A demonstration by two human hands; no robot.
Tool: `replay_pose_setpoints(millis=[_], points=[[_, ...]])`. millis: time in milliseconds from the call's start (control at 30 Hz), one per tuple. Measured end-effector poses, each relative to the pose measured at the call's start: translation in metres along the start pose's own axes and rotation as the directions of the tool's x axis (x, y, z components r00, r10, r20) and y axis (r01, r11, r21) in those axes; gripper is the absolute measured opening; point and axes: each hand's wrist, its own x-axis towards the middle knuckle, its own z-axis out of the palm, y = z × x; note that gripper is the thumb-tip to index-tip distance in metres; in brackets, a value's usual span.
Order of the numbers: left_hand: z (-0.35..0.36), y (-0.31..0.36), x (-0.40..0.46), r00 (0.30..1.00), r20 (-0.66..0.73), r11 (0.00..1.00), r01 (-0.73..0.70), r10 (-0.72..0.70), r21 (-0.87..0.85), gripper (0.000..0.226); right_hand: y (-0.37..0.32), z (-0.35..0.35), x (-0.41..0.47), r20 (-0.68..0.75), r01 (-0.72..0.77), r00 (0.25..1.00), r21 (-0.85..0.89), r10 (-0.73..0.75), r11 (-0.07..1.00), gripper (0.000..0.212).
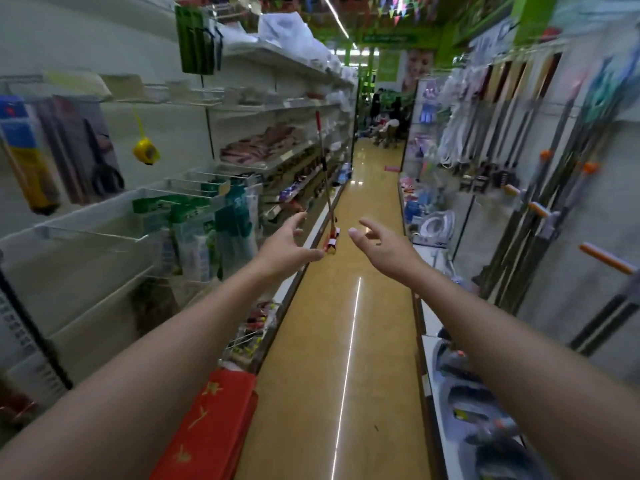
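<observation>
Red paper bags (207,420) sitting low left near our elbow. We're stretching left hand (287,244) and right hand (384,244) forward, fingers spread wide, gripping nothing. Long silver-poled mop with red-and-white head (331,240) leaning on white shelf edge (325,209), just beside left thumb. Sloppy grab probably knocking it sliding down onto glossy yellow floor (339,341), tbh.

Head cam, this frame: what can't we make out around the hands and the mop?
Left hand and mop head: the thumb overlaps the head in the head view, so I cannot tell whether they are touching or apart.
Hanging packets, left shelf: blurred, labels unreadable.
People at aisle end: too small to tell what they are doing.
Red bag: cut off by the bottom edge.
</observation>
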Motion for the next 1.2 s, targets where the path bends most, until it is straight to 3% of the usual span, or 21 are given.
replay_pose_setpoints(millis=[100, 167, 467, 700, 933, 1200], points=[[0.007, -0.013, 0.076, 0.991, 0.067, 0.992, 0.118, -0.120, 0.034, 0.098, 0.023, -0.002, 0.073, 0.079, -0.070, 0.992, -0.313, 0.099, 0.947, 0.058], [0.010, -0.020, 0.129, 0.981, 0.076, 0.984, 0.174, -0.177, 0.044, 0.103, 0.034, -0.003, 0.123, 0.086, -0.091, 0.987, -0.417, 0.139, 0.904, 0.061], [0.060, -0.038, 0.333, 0.989, 0.112, 0.995, 0.096, -0.097, 0.017, 0.088, 0.097, -0.010, 0.295, 0.056, -0.040, 0.997, -0.220, 0.054, 0.975, 0.066], [0.134, -0.051, 0.503, 0.994, 0.019, 0.976, 0.099, -0.105, 0.196, 0.091, 0.210, -0.042, 0.472, 0.071, -0.092, 0.989, -0.392, 0.129, 0.916, 0.076], [0.174, -0.041, 0.679, 0.995, -0.061, 0.975, 0.089, -0.078, 0.205, 0.086, 0.272, -0.093, 0.641, 0.048, -0.064, 0.996, -0.276, 0.080, 0.959, 0.070], [0.218, -0.079, 0.855, 0.992, -0.055, 0.950, 0.123, -0.112, 0.286, 0.093, 0.351, -0.075, 0.803, 0.115, -0.014, 0.992, -0.284, 0.048, 0.959, 0.072]])
